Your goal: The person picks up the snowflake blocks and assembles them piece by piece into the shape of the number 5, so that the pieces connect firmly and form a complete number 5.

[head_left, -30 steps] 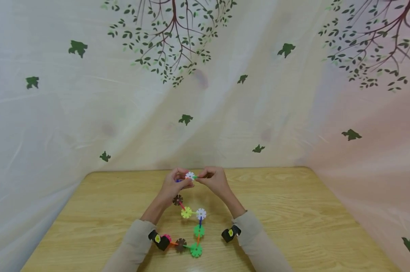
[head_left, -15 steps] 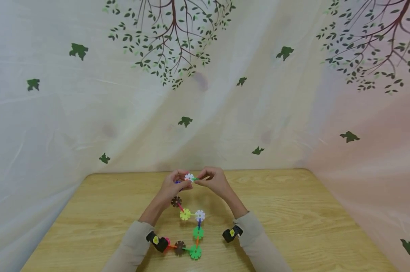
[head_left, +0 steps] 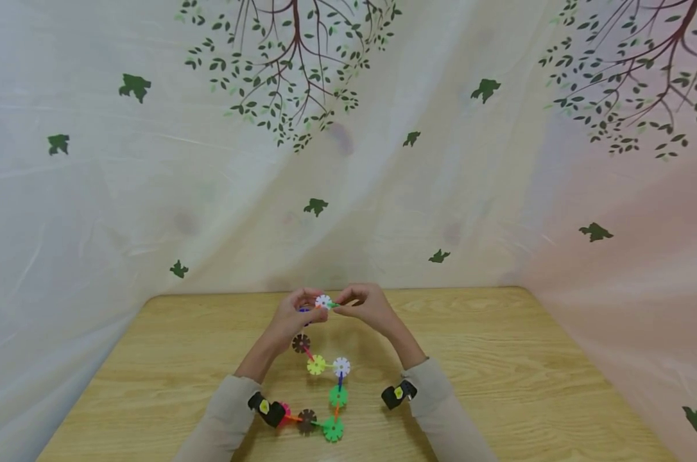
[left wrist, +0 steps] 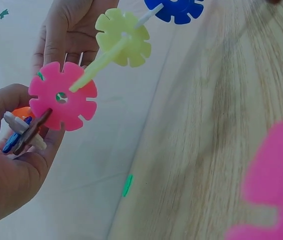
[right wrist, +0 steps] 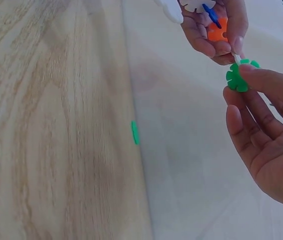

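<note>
A chain of notched plastic snowflake discs winds over the table; its flat green disc (head_left: 334, 428) lies near the front. My left hand (head_left: 287, 321) grips the chain's far end near a white disc (head_left: 323, 301). In the left wrist view the left hand (left wrist: 14, 170) has white, blue, brown and orange discs between its fingers, beside a pink disc (left wrist: 64, 95). My right hand (head_left: 368, 309) pinches a green disc (right wrist: 239, 77) against the pale disc at the chain's end, partly hidden by the thumb. Whether they are fully slotted I cannot tell.
The wooden table (head_left: 499, 372) ends at a pale cloth backdrop (head_left: 371, 192) printed with trees and green birds. A small green piece (right wrist: 135, 132) shows along the table's edge in both wrist views. A blurred pink disc (left wrist: 281, 180) is close to the left wrist camera.
Both hands keep their hold at nearly the same spot. The right wrist shifts slightly outward to the right, and the view moves a little.
</note>
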Motion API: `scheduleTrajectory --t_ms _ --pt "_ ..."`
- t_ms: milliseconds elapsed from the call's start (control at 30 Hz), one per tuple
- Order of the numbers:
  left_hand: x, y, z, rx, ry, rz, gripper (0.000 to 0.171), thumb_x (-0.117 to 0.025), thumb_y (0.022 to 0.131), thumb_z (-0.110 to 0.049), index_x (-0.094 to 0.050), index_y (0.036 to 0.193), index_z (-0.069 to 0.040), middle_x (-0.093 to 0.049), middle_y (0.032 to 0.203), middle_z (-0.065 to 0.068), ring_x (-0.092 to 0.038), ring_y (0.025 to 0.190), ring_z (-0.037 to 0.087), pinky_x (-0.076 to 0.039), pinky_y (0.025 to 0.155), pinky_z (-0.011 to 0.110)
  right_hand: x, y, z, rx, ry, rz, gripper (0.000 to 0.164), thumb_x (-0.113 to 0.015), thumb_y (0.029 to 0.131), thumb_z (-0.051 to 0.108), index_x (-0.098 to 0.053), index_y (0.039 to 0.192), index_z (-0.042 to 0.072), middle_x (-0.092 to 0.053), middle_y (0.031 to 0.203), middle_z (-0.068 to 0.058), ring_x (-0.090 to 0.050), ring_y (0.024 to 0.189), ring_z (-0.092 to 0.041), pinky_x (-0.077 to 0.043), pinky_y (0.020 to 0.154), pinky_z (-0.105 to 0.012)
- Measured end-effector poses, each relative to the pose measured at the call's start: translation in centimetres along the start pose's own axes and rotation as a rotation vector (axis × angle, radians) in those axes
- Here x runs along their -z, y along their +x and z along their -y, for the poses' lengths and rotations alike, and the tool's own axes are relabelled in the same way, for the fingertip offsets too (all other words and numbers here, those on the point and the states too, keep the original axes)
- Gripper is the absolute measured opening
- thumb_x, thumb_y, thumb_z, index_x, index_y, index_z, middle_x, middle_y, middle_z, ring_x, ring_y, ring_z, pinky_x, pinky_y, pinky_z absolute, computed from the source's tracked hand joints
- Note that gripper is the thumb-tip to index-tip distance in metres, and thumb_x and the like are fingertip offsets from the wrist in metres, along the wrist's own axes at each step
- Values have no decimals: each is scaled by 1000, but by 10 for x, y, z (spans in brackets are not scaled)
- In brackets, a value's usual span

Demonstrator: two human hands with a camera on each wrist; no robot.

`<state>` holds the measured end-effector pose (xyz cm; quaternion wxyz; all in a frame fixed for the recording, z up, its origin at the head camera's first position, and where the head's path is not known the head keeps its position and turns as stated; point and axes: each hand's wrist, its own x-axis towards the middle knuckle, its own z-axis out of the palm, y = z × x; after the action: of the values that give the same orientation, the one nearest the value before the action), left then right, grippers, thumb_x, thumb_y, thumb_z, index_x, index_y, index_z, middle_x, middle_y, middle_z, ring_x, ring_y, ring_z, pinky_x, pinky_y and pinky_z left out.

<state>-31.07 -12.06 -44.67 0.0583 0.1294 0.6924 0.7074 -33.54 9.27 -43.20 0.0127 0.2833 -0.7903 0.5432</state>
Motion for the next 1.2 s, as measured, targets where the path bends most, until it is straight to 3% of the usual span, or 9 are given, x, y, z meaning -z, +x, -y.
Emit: scheduleTrajectory --t_ms 333,633,767,1000,1200 --pt "3 2 0 -4 -17 17 45 -67 93 5 -51 135 9 -61 106 8 -68 89 15 -61 92 38 4 -1 3 2 12 36 14 -78 87 4 -75 100 -2 -74 100 -18 -68 87 -9 -60 78 -28" --pt "6 2 0 12 24 -32 45 -68 93 1 -52 136 7 -61 104 7 -70 93 23 -57 99 49 17 -2 0 -8 -10 69 18 -78 89 8 -75 104 -1 -75 103 -17 -69 91 -12 -58 81 -26" --pt "7 2 -1 11 21 -53 43 -67 94 1 -53 134 6 -61 105 7 -71 94 25 -59 95 43 23 -2 -1 -21 -7 54 20 -78 89 7 -74 106 -4 -75 105 -19 -69 91 -13 -58 80 -25" --pt "9 0 -1 7 11 -96 44 -67 94 0 -54 135 5 -63 107 8 -70 88 17 -61 90 35 23 3 -8 -60 -14 61 19 -75 92 8 -73 107 -4 -74 103 -19 -66 85 -11 -57 74 -23" --pt "13 2 -3 -2 1 -124 43 -67 93 1 -55 135 5 -63 105 6 -70 85 13 -62 87 31 9 20 -29 -73 -56 107 25 -73 91 1 -68 112 -13 -73 101 -26 -68 82 -14 -56 69 -25"
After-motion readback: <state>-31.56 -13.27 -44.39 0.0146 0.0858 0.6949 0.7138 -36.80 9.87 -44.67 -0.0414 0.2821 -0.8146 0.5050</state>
